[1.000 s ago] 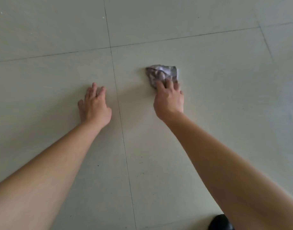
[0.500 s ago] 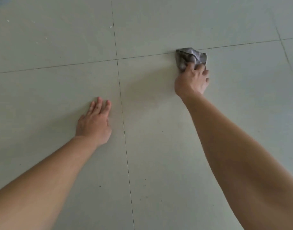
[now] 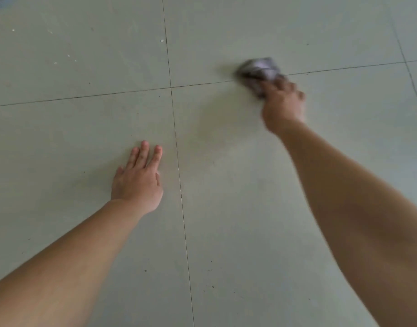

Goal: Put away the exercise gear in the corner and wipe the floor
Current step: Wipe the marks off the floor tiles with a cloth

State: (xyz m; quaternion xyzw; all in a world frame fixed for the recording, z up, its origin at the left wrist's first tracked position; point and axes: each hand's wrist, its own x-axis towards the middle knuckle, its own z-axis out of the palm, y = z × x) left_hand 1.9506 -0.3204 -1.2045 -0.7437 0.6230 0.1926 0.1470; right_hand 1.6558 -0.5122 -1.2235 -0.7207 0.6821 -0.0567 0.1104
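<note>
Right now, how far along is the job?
Done: cannot tell; no exercise gear shows in this view. In hand: the right hand, blurred, has the grey rag on the floor at a grout line, while the left hand rests flat. To do: white specks on the far left tile and dark specks nearer.

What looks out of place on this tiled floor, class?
At upper left, small white flecks litter the pale floor tile, away from the crumpled grey cloth that the right hand holds.

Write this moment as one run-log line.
step: wiping floor | right hand: holds rag, blurred | left hand: flat on floor
</note>
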